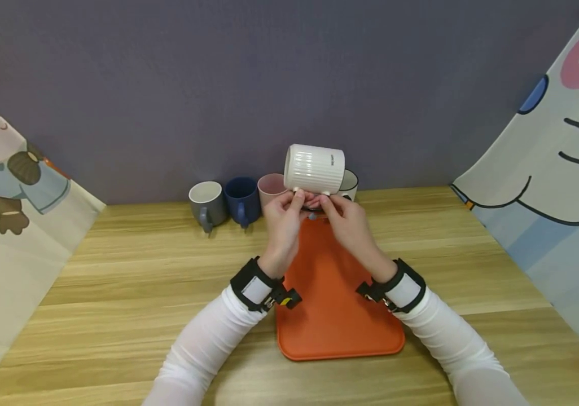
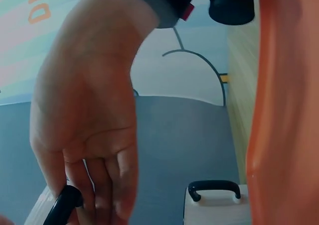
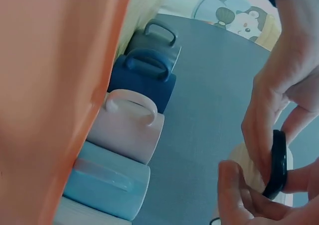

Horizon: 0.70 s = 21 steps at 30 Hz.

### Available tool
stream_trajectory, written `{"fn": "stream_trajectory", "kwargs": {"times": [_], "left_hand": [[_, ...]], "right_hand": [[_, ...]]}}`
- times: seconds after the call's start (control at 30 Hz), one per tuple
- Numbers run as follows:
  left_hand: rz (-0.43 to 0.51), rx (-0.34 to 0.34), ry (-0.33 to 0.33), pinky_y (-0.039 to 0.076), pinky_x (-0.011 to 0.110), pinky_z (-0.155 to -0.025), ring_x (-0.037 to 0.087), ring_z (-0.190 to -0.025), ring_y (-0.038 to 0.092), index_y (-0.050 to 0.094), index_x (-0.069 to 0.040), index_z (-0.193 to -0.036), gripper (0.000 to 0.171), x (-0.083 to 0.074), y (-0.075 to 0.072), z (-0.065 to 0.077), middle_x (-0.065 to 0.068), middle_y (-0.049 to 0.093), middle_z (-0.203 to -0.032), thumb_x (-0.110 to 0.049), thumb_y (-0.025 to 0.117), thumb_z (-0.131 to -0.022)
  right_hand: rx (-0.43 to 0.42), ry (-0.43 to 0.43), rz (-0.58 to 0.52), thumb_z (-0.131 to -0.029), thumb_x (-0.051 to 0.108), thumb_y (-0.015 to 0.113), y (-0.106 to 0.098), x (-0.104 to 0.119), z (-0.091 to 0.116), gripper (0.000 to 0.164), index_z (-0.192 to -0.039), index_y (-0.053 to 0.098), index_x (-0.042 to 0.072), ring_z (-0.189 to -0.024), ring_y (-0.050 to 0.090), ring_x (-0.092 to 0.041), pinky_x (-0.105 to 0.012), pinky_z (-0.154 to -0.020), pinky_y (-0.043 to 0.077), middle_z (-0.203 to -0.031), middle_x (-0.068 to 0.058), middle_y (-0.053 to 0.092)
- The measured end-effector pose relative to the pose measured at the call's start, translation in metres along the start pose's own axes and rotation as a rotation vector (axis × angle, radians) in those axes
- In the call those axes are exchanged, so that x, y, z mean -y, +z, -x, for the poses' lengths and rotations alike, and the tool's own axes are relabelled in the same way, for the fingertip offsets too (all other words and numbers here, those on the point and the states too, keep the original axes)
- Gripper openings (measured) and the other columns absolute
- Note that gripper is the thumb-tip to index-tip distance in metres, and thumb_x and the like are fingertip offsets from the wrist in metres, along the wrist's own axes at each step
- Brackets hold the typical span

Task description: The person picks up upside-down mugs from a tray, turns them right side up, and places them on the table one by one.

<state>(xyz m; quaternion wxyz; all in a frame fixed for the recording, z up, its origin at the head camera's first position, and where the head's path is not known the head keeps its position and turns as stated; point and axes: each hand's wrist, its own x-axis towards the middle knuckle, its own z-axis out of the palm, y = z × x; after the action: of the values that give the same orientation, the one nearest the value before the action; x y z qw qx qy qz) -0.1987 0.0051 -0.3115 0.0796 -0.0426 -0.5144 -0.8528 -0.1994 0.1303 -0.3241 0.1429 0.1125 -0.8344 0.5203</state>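
A white ribbed mug (image 1: pixel 315 168) with a black handle (image 3: pixel 278 160) is held up on its side above the far end of the orange-red tray (image 1: pixel 340 316). Its mouth faces left and its handle points down toward the person. My left hand (image 1: pixel 283 225) pinches the handle from the left, thumb on top. From the right, my right hand (image 1: pixel 350 225) pinches the same handle, its thumb near the other thumb. In the right wrist view, fingers of both hands meet around the handle. The mug's inside is hidden.
Along the wall stand a grey mug (image 1: pixel 207 204), a navy mug (image 1: pixel 242 200), a pink mug (image 1: pixel 271 186), a light blue mug (image 3: pixel 112 177) and a white mug with a black handle (image 2: pixel 217 210). The wooden table (image 1: pixel 157 282) extends either side; printed cloths hang left and right.
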Motion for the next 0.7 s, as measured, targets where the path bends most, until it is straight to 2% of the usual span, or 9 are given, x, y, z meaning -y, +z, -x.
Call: {"fn": "stream_trajectory", "kwargs": {"times": [0.1, 0.2, 0.27, 0.37, 0.47, 0.53, 0.57, 0.6, 0.7], "left_hand": [[-0.09, 0.002, 0.032, 0.055, 0.031, -0.078, 0.015, -0.077, 0.065, 0.063, 0.015, -0.096, 0.025, 0.002, -0.002, 0.0, 0.015, 0.065, -0.087, -0.006, 0.05, -0.097], [-0.197, -0.014, 0.061, 0.05, 0.026, -0.072, 0.016, -0.079, 0.062, 0.066, 0.011, -0.096, 0.024, 0.004, -0.005, -0.001, 0.015, 0.066, -0.09, -0.01, 0.053, -0.097], [-0.249, -0.023, 0.076, 0.046, 0.024, -0.068, 0.019, -0.078, 0.058, 0.067, 0.008, -0.096, 0.023, 0.004, -0.005, -0.001, 0.014, 0.065, -0.089, -0.011, 0.055, -0.096], [-0.292, -0.033, 0.089, 0.043, 0.022, -0.065, 0.027, -0.079, 0.055, 0.068, 0.007, -0.096, 0.023, 0.005, -0.006, -0.001, 0.015, 0.064, -0.087, -0.013, 0.056, -0.096], [-0.323, -0.042, 0.091, 0.042, 0.022, -0.065, 0.032, -0.08, 0.054, 0.068, 0.006, -0.096, 0.023, 0.007, -0.006, -0.001, 0.016, 0.064, -0.086, -0.013, 0.056, -0.096], [-0.315, -0.041, 0.089, 0.046, 0.023, -0.069, 0.027, -0.08, 0.057, 0.068, 0.007, -0.097, 0.022, 0.009, -0.006, -0.002, 0.016, 0.065, -0.087, -0.011, 0.055, -0.096], [-0.315, -0.04, 0.091, 0.047, 0.023, -0.077, 0.023, -0.08, 0.059, 0.068, 0.007, -0.097, 0.022, 0.01, -0.006, -0.002, 0.017, 0.066, -0.088, -0.01, 0.055, -0.096], [-0.311, -0.038, 0.087, 0.048, 0.026, -0.081, 0.018, -0.08, 0.06, 0.068, 0.007, -0.098, 0.022, 0.011, -0.005, -0.002, 0.016, 0.066, -0.088, -0.01, 0.055, -0.096], [-0.296, -0.031, 0.068, 0.049, 0.029, -0.084, 0.009, -0.079, 0.06, 0.068, 0.007, -0.099, 0.023, 0.012, -0.006, -0.002, 0.011, 0.067, -0.087, -0.01, 0.053, -0.097]], "right_hand": [[0.006, 0.03, -0.068, -0.099, 0.026, 0.05, -0.001, 0.0, -0.001, 0.035, -0.108, 0.066, -0.003, -0.083, 0.068, -0.026, -0.028, -0.071, 0.056, -0.101, -0.02, 0.068], [-0.009, 0.037, -0.1, -0.098, 0.026, 0.051, -0.002, -0.001, -0.002, 0.035, -0.106, 0.065, -0.005, -0.079, 0.067, -0.016, -0.02, -0.068, 0.054, -0.098, -0.022, 0.067], [-0.018, 0.034, -0.099, -0.098, 0.027, 0.052, -0.003, 0.0, -0.002, 0.035, -0.104, 0.065, -0.004, -0.076, 0.064, -0.008, -0.018, -0.067, 0.052, -0.095, -0.023, 0.067], [-0.037, 0.038, -0.116, -0.098, 0.027, 0.053, -0.003, 0.001, -0.002, 0.034, -0.101, 0.065, -0.005, -0.074, 0.06, -0.006, -0.017, -0.067, 0.049, -0.092, -0.021, 0.066], [-0.02, 0.068, -0.25, -0.098, 0.023, 0.052, -0.003, 0.003, -0.002, 0.034, -0.105, 0.062, -0.009, -0.082, 0.062, -0.01, -0.018, -0.074, 0.051, -0.091, -0.012, 0.065], [-0.004, 0.102, -0.367, -0.099, 0.02, 0.05, -0.003, 0.003, -0.002, 0.034, -0.108, 0.058, -0.012, -0.085, 0.062, -0.01, -0.019, -0.078, 0.052, -0.089, -0.005, 0.063], [0.005, 0.12, -0.435, -0.099, 0.019, 0.049, -0.003, 0.003, -0.002, 0.034, -0.109, 0.056, -0.013, -0.086, 0.062, -0.01, -0.02, -0.079, 0.052, -0.089, -0.002, 0.061], [0.011, 0.139, -0.502, -0.1, 0.018, 0.048, -0.002, 0.004, -0.001, 0.034, -0.11, 0.055, -0.013, -0.086, 0.062, -0.01, -0.021, -0.08, 0.053, -0.089, 0.001, 0.06], [0.022, 0.175, -0.672, -0.1, 0.017, 0.047, 0.0, 0.006, 0.0, 0.027, -0.107, 0.054, -0.008, -0.084, 0.062, -0.009, -0.024, -0.081, 0.053, -0.087, 0.001, 0.059]]}}
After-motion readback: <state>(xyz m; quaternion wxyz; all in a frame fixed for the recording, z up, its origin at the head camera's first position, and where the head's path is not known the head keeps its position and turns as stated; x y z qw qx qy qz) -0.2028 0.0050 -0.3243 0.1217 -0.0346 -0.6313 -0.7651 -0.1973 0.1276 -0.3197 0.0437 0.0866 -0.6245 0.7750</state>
